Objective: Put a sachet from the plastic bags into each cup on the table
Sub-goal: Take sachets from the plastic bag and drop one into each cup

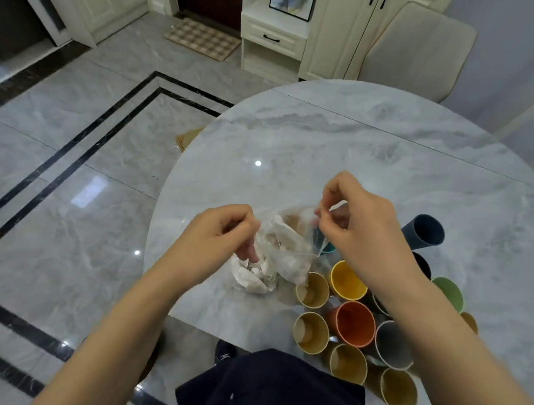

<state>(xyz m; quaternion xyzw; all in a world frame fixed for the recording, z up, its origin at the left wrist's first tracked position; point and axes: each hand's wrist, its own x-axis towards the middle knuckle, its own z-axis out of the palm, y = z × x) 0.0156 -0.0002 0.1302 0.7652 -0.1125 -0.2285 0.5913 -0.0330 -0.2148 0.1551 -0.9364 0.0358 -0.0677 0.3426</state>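
Both hands up over the near edge of the marble tabletop (339, 138), working one clear plastic bag (292, 234).

Bag: thin, see-through, crinkled, mouth pulled wide btwn the two hands; its bottom sags onto the tabletop just left of the cups. Inside, a heap of white sachets (256, 275), soft, papery, rumpled, bunched at the lower end. Can't count them.

Left hand (218, 234): grip curled, fingers dipped into the bag's left side, pinching plastic near the mouth; fingertips partly hidden by the film.

Right hand (363, 218): thumb & forefinger pressed together on the bag's right top edge, holding it lifted; other fingers folded in. Blurry there, fine detail unclear.

Cups: tight cluster, near-right of tabletop, partly under the right forearm.
- orange cup (353, 324) mid-cluster, upright
- yellow cup (346, 279) just behind it
- several tan paper cups (310, 333) front & left
- grey cup (392, 344) to the right of the orange
- green cup (448, 293) far right
- dark blue cup (423, 230) a little apart, behind the rest

The cup insides that show look bare.

Person's dark clothing (270, 386) at bottom edge. Grey chair (419, 53) at far side of tabletop.
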